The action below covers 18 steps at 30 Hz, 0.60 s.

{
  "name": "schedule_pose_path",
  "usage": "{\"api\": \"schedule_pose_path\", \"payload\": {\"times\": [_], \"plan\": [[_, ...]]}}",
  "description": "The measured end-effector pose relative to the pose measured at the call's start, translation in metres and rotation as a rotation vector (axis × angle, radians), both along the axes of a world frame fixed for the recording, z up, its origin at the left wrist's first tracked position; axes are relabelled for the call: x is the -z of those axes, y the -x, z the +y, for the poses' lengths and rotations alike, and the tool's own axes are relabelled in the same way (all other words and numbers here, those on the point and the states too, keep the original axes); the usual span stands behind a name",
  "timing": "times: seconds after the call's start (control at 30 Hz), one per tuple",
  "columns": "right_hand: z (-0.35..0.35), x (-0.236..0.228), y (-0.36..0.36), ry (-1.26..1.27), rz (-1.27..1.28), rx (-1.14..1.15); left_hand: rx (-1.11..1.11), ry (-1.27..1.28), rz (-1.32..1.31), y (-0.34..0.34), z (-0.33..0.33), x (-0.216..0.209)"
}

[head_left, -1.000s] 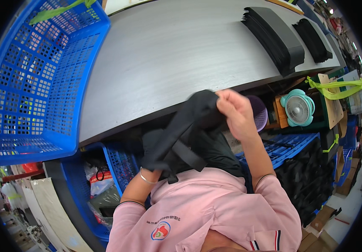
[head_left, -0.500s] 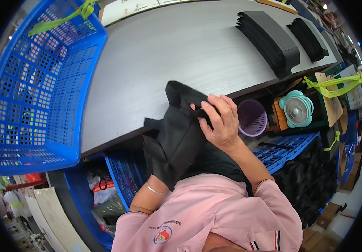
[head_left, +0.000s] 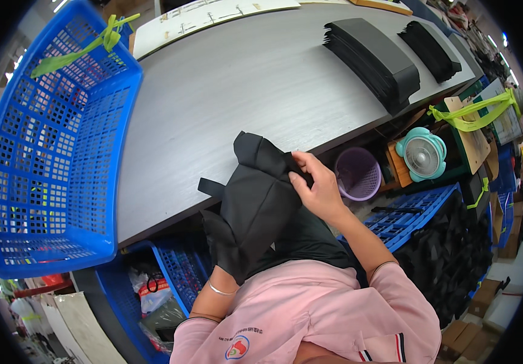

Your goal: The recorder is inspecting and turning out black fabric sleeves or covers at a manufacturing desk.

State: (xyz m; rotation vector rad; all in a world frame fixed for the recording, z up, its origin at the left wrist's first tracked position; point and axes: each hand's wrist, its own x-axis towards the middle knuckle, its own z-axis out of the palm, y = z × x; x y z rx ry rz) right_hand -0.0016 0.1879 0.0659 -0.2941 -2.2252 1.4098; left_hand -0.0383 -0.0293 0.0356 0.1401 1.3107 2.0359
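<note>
A black sewn fabric pouch (head_left: pixel 255 197), with a seam running down its face and a short tab sticking out on the left, is held in front of me at the table's near edge. My left forearm (head_left: pixel 213 297), with a silver bangle at the wrist, goes into its lower end. The fabric covers my left hand, so its fingers are hidden. At the pouch's upper right corner, my right hand (head_left: pixel 317 188) pinches the edge between thumb and fingers. The pouch's upper end bulges and folds over the grey table (head_left: pixel 176 139).
A blue plastic basket (head_left: pixel 129 121) stands at the left. Two stacks of black folded pieces, one larger (head_left: pixel 374 54) and one smaller (head_left: pixel 434 51), lie at the far right. Under the table edge are a purple bin (head_left: pixel 358 173), a teal fan (head_left: pixel 422 155) and a blue crate (head_left: pixel 410 218).
The pouch is smoother and fuller, with its upper end tipped slightly left and down. My right hand has closed its spread fingers onto the edge. The view has shifted a little.
</note>
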Motion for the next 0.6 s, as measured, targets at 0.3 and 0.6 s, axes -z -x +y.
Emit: {"api": "schedule_pose_path", "payload": {"times": [0.3,0.6], "plan": [[0.028,-0.035,0.005,-0.041,0.162,-0.453,-0.012,0.088,0.082,0.033,0.002,-0.01],[0.097,-0.051,0.078,-0.476,0.175,-0.173,0.432,0.777,0.465,0.074,-0.001,-0.034]]}}
